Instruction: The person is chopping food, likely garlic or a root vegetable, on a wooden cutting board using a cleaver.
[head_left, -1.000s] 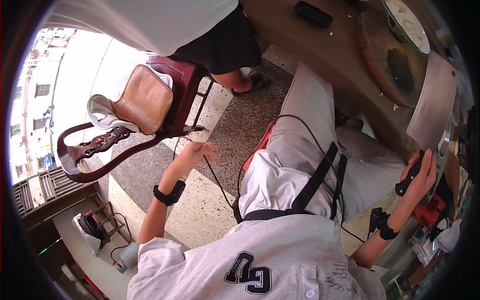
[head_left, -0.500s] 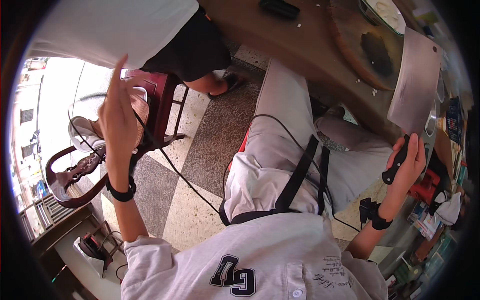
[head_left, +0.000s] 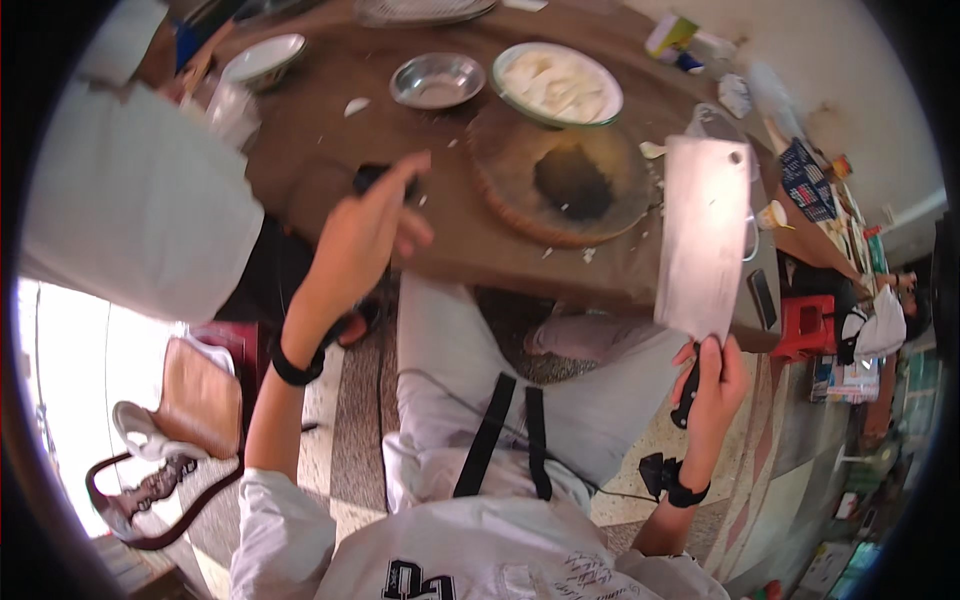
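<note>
My right hand (head_left: pixel 718 378) grips the black handle of a cleaver (head_left: pixel 703 235), its broad blade standing up over the table's right front part. Fingers stretched and apart, my left hand (head_left: pixel 362 240) is raised with nothing in it, slightly blurred by motion. Just beyond its fingers lies a small black object (head_left: pixel 372 179) of a kind I cannot make out. Between the hands, a round wooden chopping board (head_left: pixel 500 190) carries a dark patch at its middle. Behind the board sits an oval dish of white slices (head_left: pixel 558 84), with a metal bowl (head_left: pixel 437 82) to its left.
A brown-covered table (head_left: pixel 330 130) stretches before me, white scraps scattered on it. At the left stands another person (head_left: pixel 140 190) in a light shirt. A white bowl (head_left: pixel 263 62) is at the far left, a phone-like black slab (head_left: pixel 762 298) at the right edge, and a red stool (head_left: pixel 805 325) beyond.
My view has swung toward the table, bringing the whole board and dishes in. The left hand now appears nearer the table and board. The cleaver stays upright in my right hand.
</note>
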